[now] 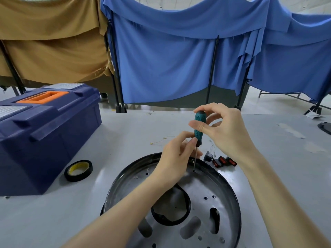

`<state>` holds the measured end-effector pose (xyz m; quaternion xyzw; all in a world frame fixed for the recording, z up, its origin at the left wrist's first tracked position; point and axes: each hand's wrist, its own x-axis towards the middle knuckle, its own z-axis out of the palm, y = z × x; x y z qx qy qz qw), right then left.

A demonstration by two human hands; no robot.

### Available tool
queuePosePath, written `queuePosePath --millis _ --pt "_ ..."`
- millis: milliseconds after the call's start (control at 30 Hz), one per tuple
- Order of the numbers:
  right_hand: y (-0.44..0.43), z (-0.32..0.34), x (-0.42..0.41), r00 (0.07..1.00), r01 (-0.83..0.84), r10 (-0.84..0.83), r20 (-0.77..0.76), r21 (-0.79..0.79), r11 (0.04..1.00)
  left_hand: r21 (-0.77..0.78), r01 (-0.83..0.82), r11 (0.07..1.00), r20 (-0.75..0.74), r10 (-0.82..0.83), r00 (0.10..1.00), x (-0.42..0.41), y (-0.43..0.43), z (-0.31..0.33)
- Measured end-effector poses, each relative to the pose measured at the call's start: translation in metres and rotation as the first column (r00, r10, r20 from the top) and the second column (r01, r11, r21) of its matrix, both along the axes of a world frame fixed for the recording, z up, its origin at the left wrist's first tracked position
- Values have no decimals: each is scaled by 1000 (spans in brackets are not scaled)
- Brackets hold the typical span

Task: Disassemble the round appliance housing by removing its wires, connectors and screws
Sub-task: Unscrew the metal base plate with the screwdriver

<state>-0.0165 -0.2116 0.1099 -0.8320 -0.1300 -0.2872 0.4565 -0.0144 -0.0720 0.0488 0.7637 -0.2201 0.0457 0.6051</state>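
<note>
The round appliance housing (206, 192) lies flat on the grey table, a silver plate with holes and slots inside a black rim. A screwdriver with a teal handle (199, 127) stands upright, its tip on a screw spot near the housing's far rim. My right hand (225, 129) pinches the top of the handle between thumb and fingers. My left hand (177, 158) pinches the handle's lower end just above the shaft. Removed black connectors with red switches (221, 161) lie beside the far right rim. A thin loose wire (159, 140) lies beyond the housing.
A dark blue toolbox with an orange handle (44, 133) stands at the left. A roll of black tape (78, 170) lies in front of it. Blue and tan cloth screens (179, 59) hang behind the table. A dark object (325, 127) sits at the far right edge.
</note>
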Motion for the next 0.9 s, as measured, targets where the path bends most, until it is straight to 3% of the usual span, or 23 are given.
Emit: queuePosePath --millis 233,367,633,800,900 --pt "5 1 -2 998 -65 65 -7 77 995 53 68 996 35 -70 997 12 -6 19" --pt "-2 0 0 996 -85 85 -5 69 994 -55 120 991 -43 -123 991 10 -10 14" --pt "-11 1 3 970 -225 230 -76 77 971 -158 58 986 -36 -64 997 10 -13 6" --pt "-5 -1 3 990 -137 136 -36 -15 991 -165 32 986 -18 -36 999 11 -12 6" --pt "-1 -2 2 995 -100 100 5 42 994 -176 4 984 -15 -7 1000 10 -14 5"
